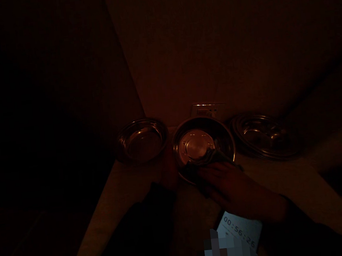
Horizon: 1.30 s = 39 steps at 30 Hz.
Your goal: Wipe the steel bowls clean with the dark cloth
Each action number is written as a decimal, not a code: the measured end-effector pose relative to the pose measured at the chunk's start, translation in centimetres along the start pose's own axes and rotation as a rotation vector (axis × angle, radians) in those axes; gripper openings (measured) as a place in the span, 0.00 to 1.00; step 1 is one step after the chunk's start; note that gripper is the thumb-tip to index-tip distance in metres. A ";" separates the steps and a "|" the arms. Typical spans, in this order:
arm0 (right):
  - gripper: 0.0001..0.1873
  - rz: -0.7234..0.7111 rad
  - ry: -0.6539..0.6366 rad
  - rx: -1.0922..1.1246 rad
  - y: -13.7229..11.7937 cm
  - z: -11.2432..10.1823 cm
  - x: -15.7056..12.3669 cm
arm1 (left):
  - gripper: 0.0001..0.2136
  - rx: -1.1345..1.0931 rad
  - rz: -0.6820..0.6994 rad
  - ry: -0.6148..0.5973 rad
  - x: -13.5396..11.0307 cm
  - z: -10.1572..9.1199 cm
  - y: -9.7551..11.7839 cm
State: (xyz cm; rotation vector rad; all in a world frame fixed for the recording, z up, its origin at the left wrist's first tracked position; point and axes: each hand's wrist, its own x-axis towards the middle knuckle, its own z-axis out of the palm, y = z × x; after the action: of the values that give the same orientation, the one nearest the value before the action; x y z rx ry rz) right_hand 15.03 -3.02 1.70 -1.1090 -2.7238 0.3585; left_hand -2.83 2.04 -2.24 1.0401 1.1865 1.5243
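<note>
In the dim light a round metal bowl [196, 145] stands on the table in front of me. My left hand [169, 169] is against the bowl's left side and holds it there; its fingers are hard to make out in the dark. A dark cloth [212, 156] lies over the near right rim and reaches into the bowl. My right hand [225, 181] presses on this cloth, its fingers closed over it at the near edge.
Another shallow metal bowl [143, 143] sits to the left. Several stacked metal dishes [265, 136] are at the right. A lit phone [239, 230] showing a timer lies below my right wrist. A wall socket [207, 110] is behind the middle bowl, above the table [109, 236].
</note>
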 end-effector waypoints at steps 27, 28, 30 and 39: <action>0.19 0.034 -0.003 -0.122 -1.6 0.3 0.3 | 0.16 0.065 0.021 -0.003 -0.4 0.2 0.6; 0.20 0.018 0.004 -0.114 -1.7 0.4 0.7 | 0.16 0.077 -0.002 0.027 -0.4 0.2 0.5; 0.21 -0.010 0.022 -0.084 -1.9 0.7 1.6 | 0.15 0.103 -0.033 0.095 -0.4 0.1 0.4; 0.20 -0.005 0.014 0.013 -1.5 0.2 2.0 | 0.16 0.057 -0.019 0.083 0.0 -0.2 -0.1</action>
State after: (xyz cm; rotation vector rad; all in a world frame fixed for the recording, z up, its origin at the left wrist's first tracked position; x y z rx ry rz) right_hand 12.55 -2.65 2.05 -1.0968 -2.7082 0.3653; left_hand -2.98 2.00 -2.40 1.0080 1.3002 1.5396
